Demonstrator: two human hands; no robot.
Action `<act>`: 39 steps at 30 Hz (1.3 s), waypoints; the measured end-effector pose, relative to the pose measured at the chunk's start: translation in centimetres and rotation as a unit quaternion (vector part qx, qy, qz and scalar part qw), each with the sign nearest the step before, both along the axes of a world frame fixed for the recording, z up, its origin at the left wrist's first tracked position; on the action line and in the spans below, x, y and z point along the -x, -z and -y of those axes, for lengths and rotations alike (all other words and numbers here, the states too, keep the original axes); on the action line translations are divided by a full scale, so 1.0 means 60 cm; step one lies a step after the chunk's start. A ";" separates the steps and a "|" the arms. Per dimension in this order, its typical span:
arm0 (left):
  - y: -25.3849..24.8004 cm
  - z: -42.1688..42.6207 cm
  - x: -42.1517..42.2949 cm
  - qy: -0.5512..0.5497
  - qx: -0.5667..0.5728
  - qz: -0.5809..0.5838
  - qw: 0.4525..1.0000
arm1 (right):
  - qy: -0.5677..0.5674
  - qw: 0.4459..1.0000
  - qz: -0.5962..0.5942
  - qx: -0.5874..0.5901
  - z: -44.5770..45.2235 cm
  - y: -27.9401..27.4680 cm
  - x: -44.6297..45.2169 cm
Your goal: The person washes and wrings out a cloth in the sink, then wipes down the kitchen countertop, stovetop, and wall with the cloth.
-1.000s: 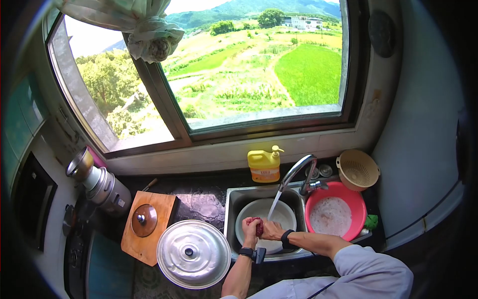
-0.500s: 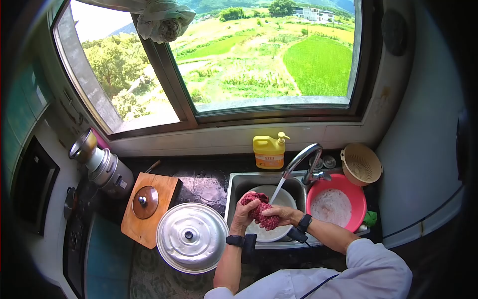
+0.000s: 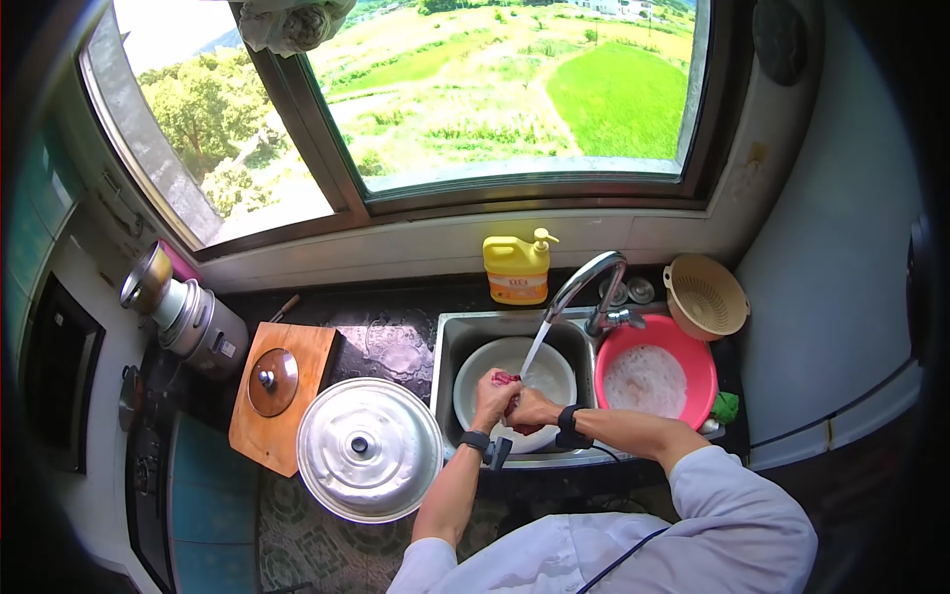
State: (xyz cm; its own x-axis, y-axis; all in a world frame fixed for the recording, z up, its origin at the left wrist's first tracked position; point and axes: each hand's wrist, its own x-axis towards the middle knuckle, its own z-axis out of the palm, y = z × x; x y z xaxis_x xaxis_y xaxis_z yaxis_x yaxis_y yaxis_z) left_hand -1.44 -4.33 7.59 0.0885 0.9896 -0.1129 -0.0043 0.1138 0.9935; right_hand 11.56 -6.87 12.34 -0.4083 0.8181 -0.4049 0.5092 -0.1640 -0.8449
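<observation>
A red cloth [image 3: 507, 378] is bunched between the two hands, with only small bits of it showing, above the left fingers and below the right hand. The left hand [image 3: 492, 401] is closed around it, fingers curled in; the right hand [image 3: 534, 409] is also closed, gripping it from the other side. Both are over a pale basin [image 3: 569, 381] in the sink [image 3: 443, 342], towards the sink's near edge. Water from the tap [image 3: 592, 265] runs down just behind the hands; whether it strikes the cloth is hard to tell. The hands and forearms hide most of the cloth and the basin's near part. A red tub [image 3: 706, 371] sits at the sink's right edge, its contents blurred by foam. At the counter's near edge, left of the sink, a metal lid [image 3: 386, 465] covers a corner of the cutting board [image 3: 259, 436]. A hanging bag [image 3: 294, 27] is cut off above.
</observation>
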 end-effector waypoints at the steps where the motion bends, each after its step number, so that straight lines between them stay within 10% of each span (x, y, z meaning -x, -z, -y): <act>1: 0.013 0.004 -0.005 -0.038 0.014 -0.031 0.999 | 0.008 0.999 0.039 0.029 0.007 -0.011 0.004; 4: 0.047 0.008 -0.019 -0.101 0.050 -0.100 0.989 | -0.008 0.989 0.149 0.014 0.013 0.021 0.010; 6: 0.060 0.014 -0.031 -0.214 0.083 -0.051 0.972 | 0.038 0.959 0.220 -0.172 0.019 0.037 0.012; 12: 0.002 0.026 -0.023 -0.299 0.104 0.181 0.931 | 0.038 0.946 0.241 -0.214 0.012 0.037 0.011; 16: -0.100 0.034 0.059 -0.109 0.181 0.394 0.894 | 0.124 0.943 -0.271 0.148 -0.002 -0.056 -0.064; 19: -0.161 0.039 0.058 0.004 0.118 0.505 0.855 | 0.134 0.883 -0.338 0.296 0.007 -0.045 -0.081; 21: -0.183 0.036 0.037 0.102 0.034 0.551 0.828 | -0.102 0.670 -0.575 0.458 0.040 -0.086 -0.048; 24: -0.228 0.045 0.009 0.157 -0.010 0.578 0.800 | -0.071 0.547 -0.724 0.414 0.074 -0.118 -0.011; 39: -0.162 -0.001 0.009 0.014 0.057 0.266 0.962 | 0.023 0.942 -0.198 0.270 -0.015 -0.100 -0.038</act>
State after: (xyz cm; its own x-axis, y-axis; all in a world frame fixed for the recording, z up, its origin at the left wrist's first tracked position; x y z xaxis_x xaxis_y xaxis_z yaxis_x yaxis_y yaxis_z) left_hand -1.96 -4.29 17.31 0.1911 0.9697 -0.1523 -0.5045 0.2301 0.8322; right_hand 13.85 -5.97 18.33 -0.5838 0.5572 -0.5905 0.1533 -0.6386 -0.7541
